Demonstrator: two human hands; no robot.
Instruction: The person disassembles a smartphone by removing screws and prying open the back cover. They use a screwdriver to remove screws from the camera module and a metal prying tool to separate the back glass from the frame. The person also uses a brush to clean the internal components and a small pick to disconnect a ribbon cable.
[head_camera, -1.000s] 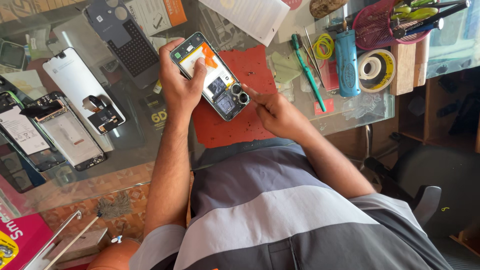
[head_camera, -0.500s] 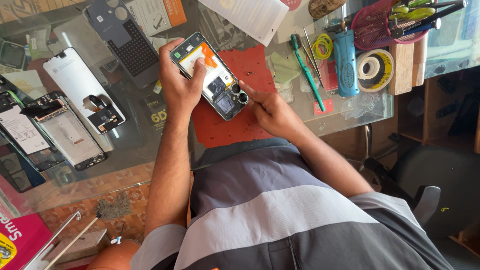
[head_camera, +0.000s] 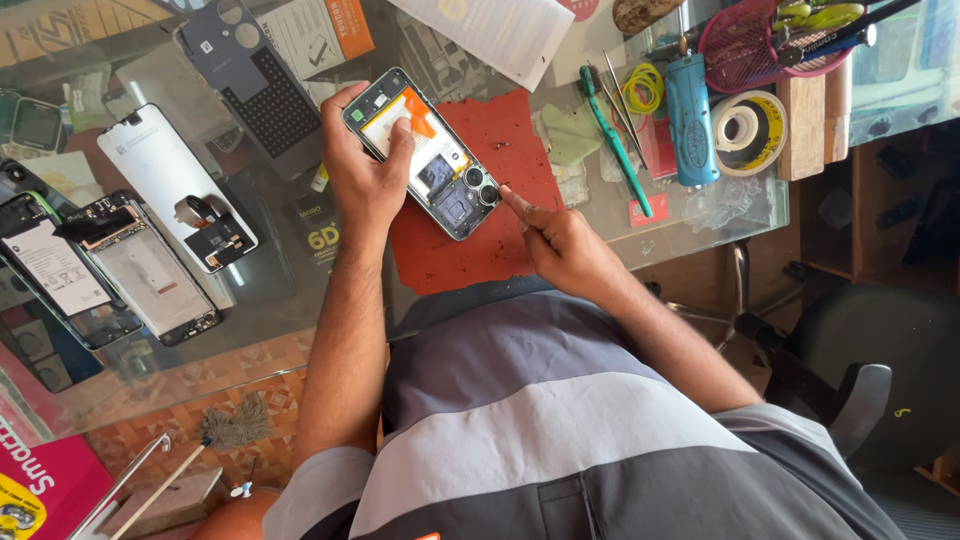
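I look down past my grey and white striped shirt (head_camera: 560, 420) to a glass tabletop (head_camera: 270, 300). My left hand (head_camera: 365, 180) wraps an opened phone (head_camera: 425, 155) from its 9 o'clock side, its grip closed on the phone, thumb lying across the top of the exposed inside. The phone hangs just above a red mat (head_camera: 500, 200) at the middle of the tabletop. My right hand (head_camera: 565, 240) comes in from 4 o'clock with the forefinger stretched out, its tip touching or almost touching the phone's lower corner beside the round camera lenses; this grip holds nothing, the other fingers curled in.

As I judge it, the back cover is already off: the battery with an orange tab, the shields and the camera block lie bare. The inner parts look to be in place, so the work inside seems only begun.

The phone's long axis runs from 10 o'clock to 4 o'clock, camera end toward 4 o'clock, nearest me, open side up.

Farther out at 9 o'clock lie a white phone back (head_camera: 165, 185) and two more opened phones (head_camera: 110, 270). At 11 o'clock is a dark back cover (head_camera: 255, 85). At 2 o'clock lie a green-handled tool (head_camera: 615, 150), tweezers (head_camera: 622, 90), yellow rubber bands (head_camera: 645, 85), a blue cylinder (head_camera: 690, 120), a roll of tape (head_camera: 748, 130) and a pink mesh basket (head_camera: 745, 45).
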